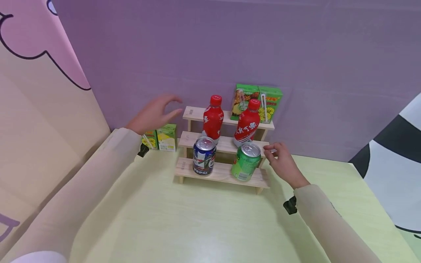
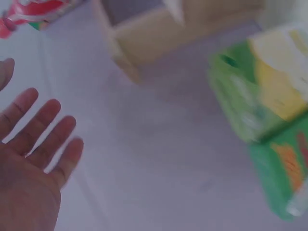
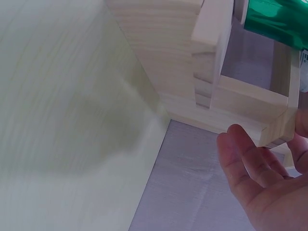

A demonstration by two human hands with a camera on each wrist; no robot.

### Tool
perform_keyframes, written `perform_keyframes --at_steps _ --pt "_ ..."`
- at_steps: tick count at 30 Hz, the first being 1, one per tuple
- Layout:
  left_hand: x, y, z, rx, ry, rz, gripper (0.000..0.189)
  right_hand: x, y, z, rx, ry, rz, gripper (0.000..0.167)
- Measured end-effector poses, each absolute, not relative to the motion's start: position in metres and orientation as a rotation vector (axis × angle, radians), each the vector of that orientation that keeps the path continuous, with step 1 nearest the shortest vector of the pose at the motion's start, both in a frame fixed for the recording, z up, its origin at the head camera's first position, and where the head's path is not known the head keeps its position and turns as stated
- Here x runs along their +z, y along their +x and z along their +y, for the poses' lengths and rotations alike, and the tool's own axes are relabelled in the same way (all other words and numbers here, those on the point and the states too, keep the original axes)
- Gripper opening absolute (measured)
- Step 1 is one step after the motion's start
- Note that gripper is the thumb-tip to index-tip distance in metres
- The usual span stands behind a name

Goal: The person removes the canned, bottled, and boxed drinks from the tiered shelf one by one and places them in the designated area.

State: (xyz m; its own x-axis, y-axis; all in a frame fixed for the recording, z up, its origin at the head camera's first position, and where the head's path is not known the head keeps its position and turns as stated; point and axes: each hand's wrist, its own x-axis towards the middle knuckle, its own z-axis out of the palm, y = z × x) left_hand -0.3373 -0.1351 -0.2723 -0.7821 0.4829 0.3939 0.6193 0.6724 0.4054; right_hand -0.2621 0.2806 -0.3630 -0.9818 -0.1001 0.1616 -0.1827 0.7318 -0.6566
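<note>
A three-tier wooden stand (image 1: 223, 174) holds drinks on its steps. My left hand (image 1: 154, 114), fingers spread and empty, hovers just left of the top step; the left wrist view shows its open palm (image 2: 29, 173). My right hand (image 1: 283, 164) pinches the right end of the middle step, thumb and fingers on either side of the wood (image 3: 281, 122) in the right wrist view. On the bottom step stand a blue Pepsi can (image 1: 204, 157) and a green can (image 1: 245, 164). Two red bottles (image 1: 213, 122) stand on the middle step, the right one (image 1: 248, 122) tilted.
Two green drink cartons (image 1: 245, 98) stand on the top step, at its right. More cartons (image 1: 167, 138) sit on the table (image 1: 197, 223) left of the stand, beneath my left forearm. A purple backdrop (image 1: 213, 47) rises close behind the stand.
</note>
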Motion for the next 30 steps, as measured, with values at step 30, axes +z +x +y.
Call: perform_keyframes --at_steps 30 --pt "-0.185 -0.338 0.023 -0.296 -0.999 -2.871 0.054 -0.37 -0.264 0.269 1.134 0.205 -2.808 0.025"
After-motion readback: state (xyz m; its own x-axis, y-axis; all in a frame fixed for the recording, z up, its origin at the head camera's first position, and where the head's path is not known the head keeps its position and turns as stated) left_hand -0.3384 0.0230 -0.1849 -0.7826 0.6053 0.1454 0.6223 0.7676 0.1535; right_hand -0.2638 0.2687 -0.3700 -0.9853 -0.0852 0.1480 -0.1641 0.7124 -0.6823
